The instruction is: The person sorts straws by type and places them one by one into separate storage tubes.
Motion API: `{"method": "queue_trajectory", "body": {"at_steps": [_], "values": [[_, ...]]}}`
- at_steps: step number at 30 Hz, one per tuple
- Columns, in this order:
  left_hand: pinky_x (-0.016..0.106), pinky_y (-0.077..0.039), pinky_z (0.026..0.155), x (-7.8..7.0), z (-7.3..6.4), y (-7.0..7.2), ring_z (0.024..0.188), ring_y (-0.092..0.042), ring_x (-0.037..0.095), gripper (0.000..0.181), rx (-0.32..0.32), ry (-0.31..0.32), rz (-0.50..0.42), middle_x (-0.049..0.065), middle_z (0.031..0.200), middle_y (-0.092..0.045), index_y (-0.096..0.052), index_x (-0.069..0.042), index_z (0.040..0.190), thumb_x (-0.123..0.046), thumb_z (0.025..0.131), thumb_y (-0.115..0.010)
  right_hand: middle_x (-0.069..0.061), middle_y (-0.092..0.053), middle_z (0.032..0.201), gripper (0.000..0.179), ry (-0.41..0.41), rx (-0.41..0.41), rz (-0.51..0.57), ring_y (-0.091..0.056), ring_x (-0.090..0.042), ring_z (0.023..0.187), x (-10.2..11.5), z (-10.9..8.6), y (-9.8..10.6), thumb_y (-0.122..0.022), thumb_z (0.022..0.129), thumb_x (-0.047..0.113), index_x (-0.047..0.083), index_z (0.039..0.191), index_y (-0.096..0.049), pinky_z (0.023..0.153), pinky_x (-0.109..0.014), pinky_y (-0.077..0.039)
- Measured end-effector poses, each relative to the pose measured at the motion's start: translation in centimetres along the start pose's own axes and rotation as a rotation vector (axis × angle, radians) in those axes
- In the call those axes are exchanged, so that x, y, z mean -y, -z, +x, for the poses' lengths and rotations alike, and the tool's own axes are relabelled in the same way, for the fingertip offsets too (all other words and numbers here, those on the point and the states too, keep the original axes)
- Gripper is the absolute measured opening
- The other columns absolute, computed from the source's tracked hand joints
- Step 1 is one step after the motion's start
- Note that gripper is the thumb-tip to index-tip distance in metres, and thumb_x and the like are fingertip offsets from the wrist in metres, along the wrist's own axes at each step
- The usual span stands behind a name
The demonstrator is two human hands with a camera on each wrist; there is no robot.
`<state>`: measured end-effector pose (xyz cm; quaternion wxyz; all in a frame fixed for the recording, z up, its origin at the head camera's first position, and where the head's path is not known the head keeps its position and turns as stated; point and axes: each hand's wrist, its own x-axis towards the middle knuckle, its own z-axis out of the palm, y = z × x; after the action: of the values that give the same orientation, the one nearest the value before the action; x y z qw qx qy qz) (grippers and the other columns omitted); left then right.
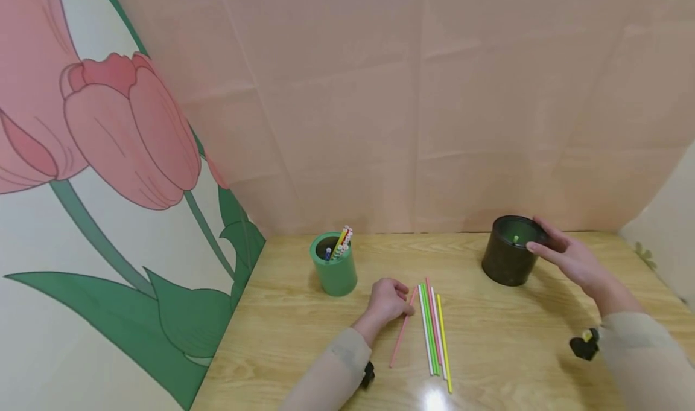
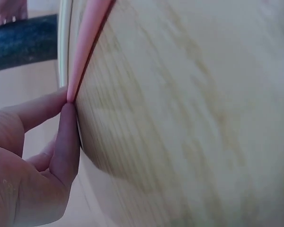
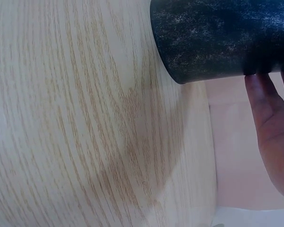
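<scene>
My left hand (image 1: 387,302) pinches the far end of a thin pink stick (image 1: 399,340) between thumb and forefinger; the stick slants across the wooden table. The left wrist view shows the pink stick (image 2: 89,40) close up, at the fingertips. Just right of that hand, several thin sticks (image 1: 436,332) in white, green, pink and yellow lie roughly side by side. At the back right, my right hand (image 1: 577,259) holds a black cup (image 1: 505,260) by its right side, thumb near the rim. Inside shows a light green stick end (image 1: 516,239). Fingers touch the black cup (image 3: 222,38) in the right wrist view.
A green cup (image 1: 335,275) stands at the back left, holding several sticks with patterned ends (image 1: 343,242). Behind the wooden table (image 1: 282,338) hangs a pinkish cloth (image 1: 347,109). A wall with painted tulips (image 1: 125,139) borders the left side.
</scene>
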<state>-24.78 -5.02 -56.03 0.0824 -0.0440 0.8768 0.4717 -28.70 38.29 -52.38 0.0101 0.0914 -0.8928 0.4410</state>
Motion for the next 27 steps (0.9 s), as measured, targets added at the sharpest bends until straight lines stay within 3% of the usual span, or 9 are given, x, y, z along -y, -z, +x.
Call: {"method": "queue_trajectory", "body": {"at_steps": [8,17,27], "values": [[0.031,-0.058,0.067,0.1,0.2,-0.2,0.072,-0.060,0.015,0.040,-0.018,-0.024,0.017,0.000,0.082,-0.064,-0.075,-0.010,0.094,0.004,0.065,-0.098,-0.038,-0.030,0.164,0.081,0.009,-0.008,-0.002,-0.036,-0.062,0.143,0.1,-0.1,-0.1,-0.061,0.111,0.040,0.035,0.172,-0.009,0.075,-0.001,-0.038],[0.029,-0.060,0.065,-0.9,-0.3,0.1,0.073,-0.061,0.016,0.039,-0.015,0.037,0.035,0.001,0.084,-0.062,-0.075,-0.007,0.101,0.011,0.071,-0.092,-0.038,-0.029,0.165,0.081,0.003,-0.006,-0.014,-0.035,-0.062,0.144,0.7,-0.2,-0.2,-0.060,0.111,0.041,0.034,0.173,-0.008,0.075,-0.001,-0.038],[0.027,-0.058,0.064,-0.9,-0.2,-0.3,0.069,-0.060,0.014,0.036,-0.014,-0.012,0.072,0.000,0.079,-0.062,-0.074,-0.004,0.096,0.011,0.069,-0.092,-0.038,-0.029,0.165,0.081,-0.007,0.005,-0.018,-0.035,-0.061,0.144,0.4,-0.3,0.0,-0.059,0.111,0.042,0.037,0.172,-0.006,0.074,-0.004,-0.039]]}}
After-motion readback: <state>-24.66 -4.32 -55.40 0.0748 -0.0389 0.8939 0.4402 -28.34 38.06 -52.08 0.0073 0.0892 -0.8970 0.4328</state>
